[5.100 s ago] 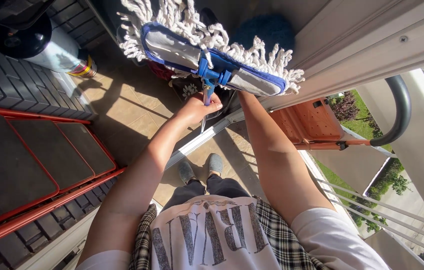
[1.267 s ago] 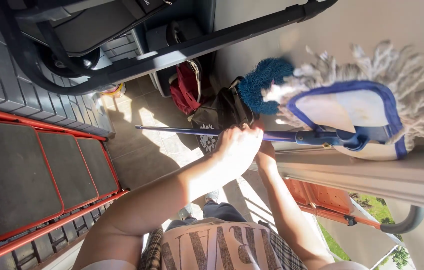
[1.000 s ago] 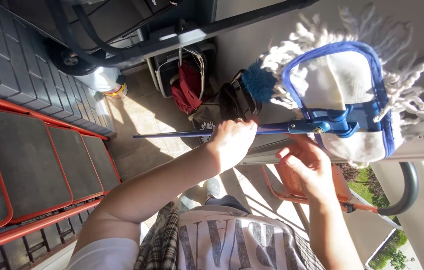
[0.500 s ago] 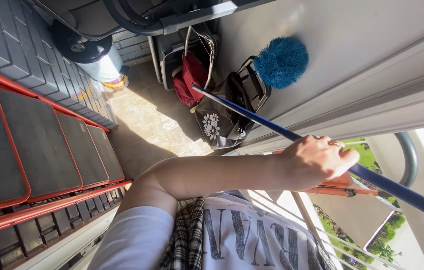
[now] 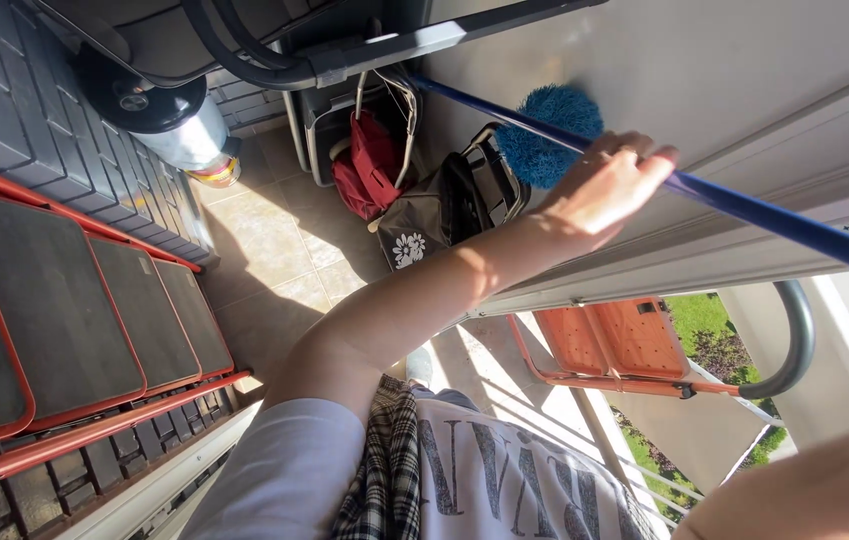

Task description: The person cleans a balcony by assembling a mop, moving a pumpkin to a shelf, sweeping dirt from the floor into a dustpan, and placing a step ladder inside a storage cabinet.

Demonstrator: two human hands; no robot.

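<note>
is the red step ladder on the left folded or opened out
Cannot tell: the red step ladder shows only three dark treads in red rails; its legs are out of frame.

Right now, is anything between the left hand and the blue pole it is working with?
Nothing visible. The left hand is already on the blue pole, with its fingers curled over it. The fluffy blue duster sits just beside the hand, against the wall, not in between.

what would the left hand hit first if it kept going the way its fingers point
Probably the pale wall panel just past the fingertips. The left hand grips the blue pole, fingers pointing up and right; the blue duster sits beside it, off that line. Depth is unclear.
</note>
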